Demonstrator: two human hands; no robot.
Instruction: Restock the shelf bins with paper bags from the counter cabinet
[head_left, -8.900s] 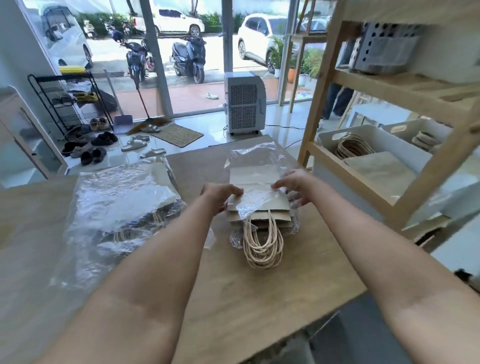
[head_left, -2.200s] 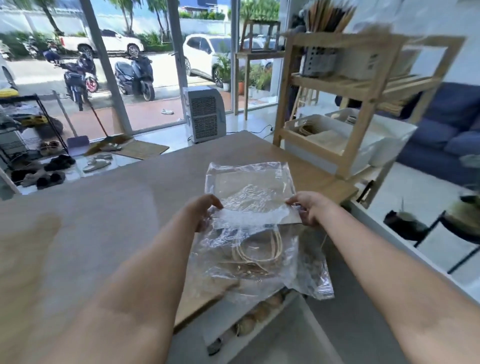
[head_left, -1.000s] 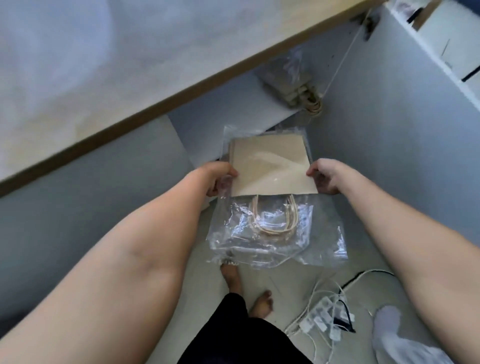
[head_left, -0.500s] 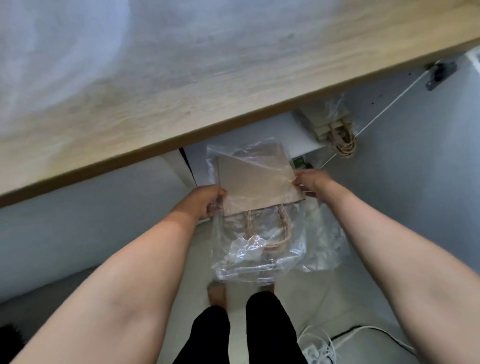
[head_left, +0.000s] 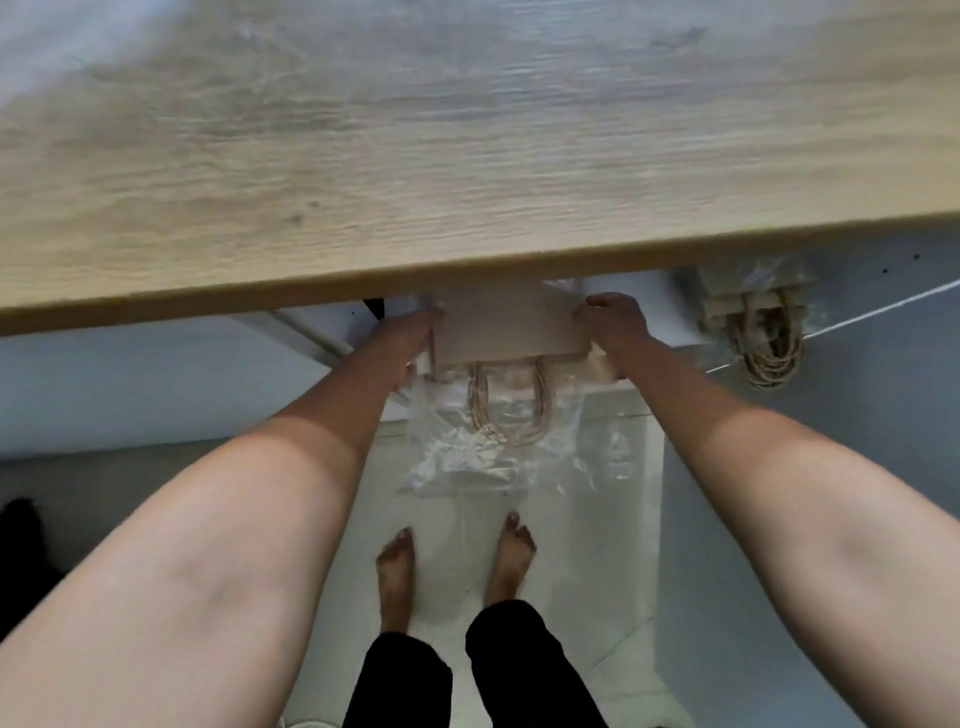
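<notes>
1. The person stands at the bench and looks straight down; both arms reach under its front edge, toward the open cabinet below.
2. The left hand and the right hand are apart, each one closed on one side of the pack of paper bags. I think two hands are used because the pack is flat and wide, so it stays level.
3. The pack lies between the hands, its far end hidden under the bench edge. Its rope handles and the loose plastic wrap hang toward the person (the wrap looks open).
4. A second pack rests in the cabinet, well to the right of the hands.
</notes>
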